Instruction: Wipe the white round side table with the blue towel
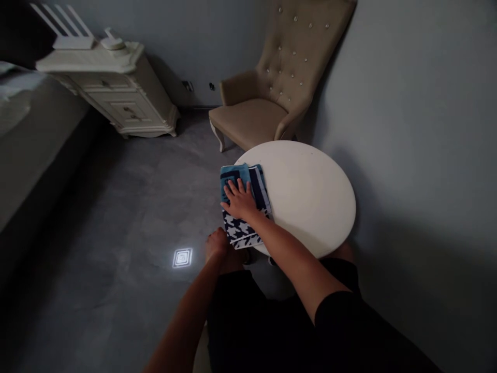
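Note:
A folded towel (pixel 244 228) lies on the left edge of the round white table (pixel 310 191), partly jutting past it. Teal and navy blocks, a striped band and a dark-and-white houndstooth pattern show on its faces. My right hand (pixel 239 201) rests flat on the towel with its fingers spread, covering part of the teal area. Just below and left of the towel, my left hand (pixel 216 243) is beside my knee, apart from the cloth. Its fingers are curled in, and nothing shows in them.
A tan tufted armchair (pixel 252 119) stands behind the table, close to the grey wall (pixel 419 129). Farther left, a white cabinet (pixel 128 98) carries a router (pixel 73 41). A bed (pixel 42 119) runs along the left side. A bright square pattern (pixel 182 258) shines on the floor.

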Motion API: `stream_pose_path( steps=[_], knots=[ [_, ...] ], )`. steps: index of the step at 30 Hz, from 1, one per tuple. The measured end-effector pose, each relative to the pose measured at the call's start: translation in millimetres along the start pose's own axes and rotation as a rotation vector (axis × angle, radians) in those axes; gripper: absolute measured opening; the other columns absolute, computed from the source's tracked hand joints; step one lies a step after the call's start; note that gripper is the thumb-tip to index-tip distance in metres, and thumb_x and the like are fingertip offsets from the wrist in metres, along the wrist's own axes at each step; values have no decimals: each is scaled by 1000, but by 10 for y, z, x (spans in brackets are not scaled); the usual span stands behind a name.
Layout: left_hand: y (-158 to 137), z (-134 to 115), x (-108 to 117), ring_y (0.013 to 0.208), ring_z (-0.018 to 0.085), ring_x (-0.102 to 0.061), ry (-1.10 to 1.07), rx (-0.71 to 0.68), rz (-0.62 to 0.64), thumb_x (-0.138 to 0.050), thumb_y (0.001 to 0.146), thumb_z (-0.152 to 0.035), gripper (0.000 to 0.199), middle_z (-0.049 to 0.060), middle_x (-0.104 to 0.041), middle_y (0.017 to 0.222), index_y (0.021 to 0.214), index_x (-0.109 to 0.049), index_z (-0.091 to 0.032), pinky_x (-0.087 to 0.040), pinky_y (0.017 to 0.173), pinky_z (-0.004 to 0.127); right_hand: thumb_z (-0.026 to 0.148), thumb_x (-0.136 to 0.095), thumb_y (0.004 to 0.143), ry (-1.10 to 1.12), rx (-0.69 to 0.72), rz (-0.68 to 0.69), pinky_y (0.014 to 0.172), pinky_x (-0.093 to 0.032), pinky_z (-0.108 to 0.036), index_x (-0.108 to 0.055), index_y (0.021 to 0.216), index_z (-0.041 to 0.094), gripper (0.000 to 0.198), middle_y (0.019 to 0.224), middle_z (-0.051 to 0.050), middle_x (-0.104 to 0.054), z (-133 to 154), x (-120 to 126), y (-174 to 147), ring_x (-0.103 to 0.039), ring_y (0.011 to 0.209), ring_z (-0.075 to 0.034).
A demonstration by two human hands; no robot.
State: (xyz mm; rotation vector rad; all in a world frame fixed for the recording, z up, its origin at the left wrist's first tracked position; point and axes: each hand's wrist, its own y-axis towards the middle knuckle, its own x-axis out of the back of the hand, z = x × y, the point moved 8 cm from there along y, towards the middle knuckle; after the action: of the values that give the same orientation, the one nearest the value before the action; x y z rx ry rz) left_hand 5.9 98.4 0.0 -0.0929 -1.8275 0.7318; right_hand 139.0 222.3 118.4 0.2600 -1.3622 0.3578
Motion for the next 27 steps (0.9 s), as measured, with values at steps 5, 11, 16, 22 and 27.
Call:
stream_pose_path(
  steps=[5, 11, 16, 22, 27],
  knots=[
    [30, -69, 20, 128, 47, -77, 12, 39, -19, -42, 113, -45, 52, 31, -80, 130, 126, -80, -11, -60, 104, 53, 70, -42, 113, 41, 1, -19, 146, -7, -57, -39, 182, 31, 78, 192, 7, -22, -457, 99, -138, -14, 179, -36],
    [53, -115, -12, 127, 46, -77, 16, 43, -32, -44, 111, -47, 53, 30, -80, 130, 125, -81, -13, -60, 104, 53, 62, -40, 116, 5, -209, -32, 140, -11, -75, -38, 181, 16, 80, 192, -11, -22, -1886, 352, -546, -16, 177, -47],
    [39, -126, -17, 127, 44, -77, 24, 31, -16, -42, 111, -46, 53, 30, -80, 132, 128, -80, -13, -60, 105, 52, 63, -26, 118, -96, -482, 17, 140, -15, -74, -31, 184, 18, 81, 193, -11, -18, -3277, 515, -1190, -14, 177, -45],
    [30, -32, 3, 127, 44, -78, -20, 37, -5, -44, 111, -46, 53, 28, -81, 133, 130, -81, -12, -60, 105, 51, 64, -15, 117, -151, -730, 34, 137, -22, -78, -27, 184, 14, 85, 193, -17, -16, -4274, 646, -1791, -16, 176, -47],
    [99, 42, -45, 126, 43, -78, -21, 30, -28, -45, 111, -47, 53, 27, -82, 130, 129, -82, -13, -60, 105, 51, 68, -10, 115, -141, -855, 37, 136, -18, -83, -22, 185, 11, 91, 193, -20, -12, -4104, 578, -1592, -13, 176, -52]
  ],
)
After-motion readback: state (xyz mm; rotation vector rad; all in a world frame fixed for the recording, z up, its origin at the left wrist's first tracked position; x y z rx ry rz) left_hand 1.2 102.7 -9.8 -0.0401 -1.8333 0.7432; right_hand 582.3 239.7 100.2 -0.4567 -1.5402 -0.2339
